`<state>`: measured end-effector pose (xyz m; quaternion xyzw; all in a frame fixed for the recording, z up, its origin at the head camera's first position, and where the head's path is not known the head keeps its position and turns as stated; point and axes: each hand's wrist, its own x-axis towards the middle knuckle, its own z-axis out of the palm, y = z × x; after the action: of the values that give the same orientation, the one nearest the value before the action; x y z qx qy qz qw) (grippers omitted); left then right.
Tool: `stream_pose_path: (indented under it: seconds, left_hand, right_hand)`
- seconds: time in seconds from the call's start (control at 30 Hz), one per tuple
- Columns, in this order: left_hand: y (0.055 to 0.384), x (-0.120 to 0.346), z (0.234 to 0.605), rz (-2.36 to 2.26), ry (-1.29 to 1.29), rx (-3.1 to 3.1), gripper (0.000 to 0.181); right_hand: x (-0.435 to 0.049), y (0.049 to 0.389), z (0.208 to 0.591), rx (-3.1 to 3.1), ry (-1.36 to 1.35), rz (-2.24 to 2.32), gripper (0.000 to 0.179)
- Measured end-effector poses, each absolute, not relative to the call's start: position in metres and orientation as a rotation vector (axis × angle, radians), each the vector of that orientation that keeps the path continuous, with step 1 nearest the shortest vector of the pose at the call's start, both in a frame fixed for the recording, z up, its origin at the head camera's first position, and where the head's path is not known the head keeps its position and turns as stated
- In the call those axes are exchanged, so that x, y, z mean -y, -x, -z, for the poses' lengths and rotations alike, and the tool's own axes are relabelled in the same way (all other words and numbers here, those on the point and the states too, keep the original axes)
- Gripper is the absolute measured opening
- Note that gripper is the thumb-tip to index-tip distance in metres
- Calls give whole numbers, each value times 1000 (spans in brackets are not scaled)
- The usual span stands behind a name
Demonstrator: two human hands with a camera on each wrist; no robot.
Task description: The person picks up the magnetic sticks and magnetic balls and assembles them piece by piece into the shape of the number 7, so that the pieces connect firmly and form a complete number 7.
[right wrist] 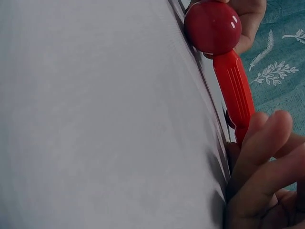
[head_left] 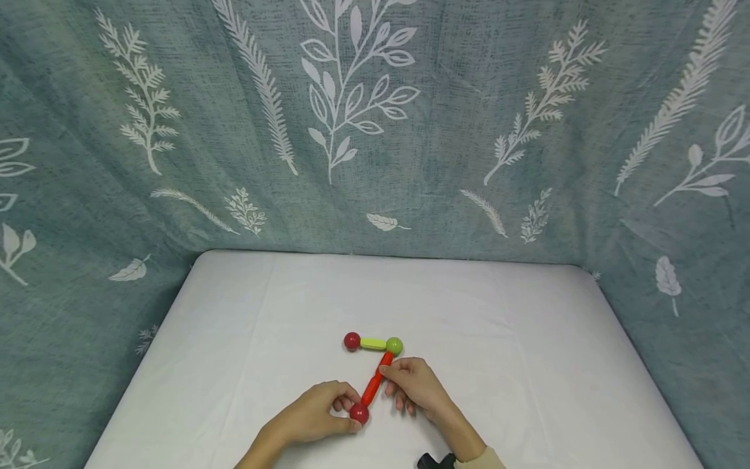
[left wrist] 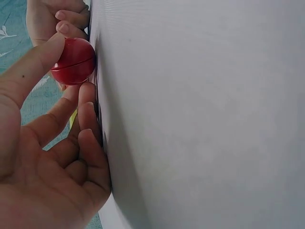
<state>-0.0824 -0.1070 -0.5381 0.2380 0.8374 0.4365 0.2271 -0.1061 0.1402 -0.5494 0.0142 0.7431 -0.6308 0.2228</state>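
My left hand pinches a glossy red ball between thumb and fingers, low at the white table. From that ball a red stick slants up to a green ball. My right hand grips the stick near its upper end with thumb and fingertips. A short yellow-green stick links the green ball to a second red ball on its left. In the right wrist view the red stick meets the red ball end to end.
A white cloth covers the table. Behind and at both sides hangs a green curtain with white leaf prints. By the right wrist, at the front, a black object shows partly.
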Motion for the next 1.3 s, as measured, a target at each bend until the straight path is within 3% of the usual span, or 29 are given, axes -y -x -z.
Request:
stream_pose_path:
  seconds: [0.67,1.3]
  left_hand:
    - [90,94,538,-1171,-666,-2358,35]
    - [119,65,536,-1151,-659,-2410,35]
  right_hand:
    - [-145,112,555,-2048,-58,1805,31]
    - [-161,149,550,-2113,-120,1790,31]
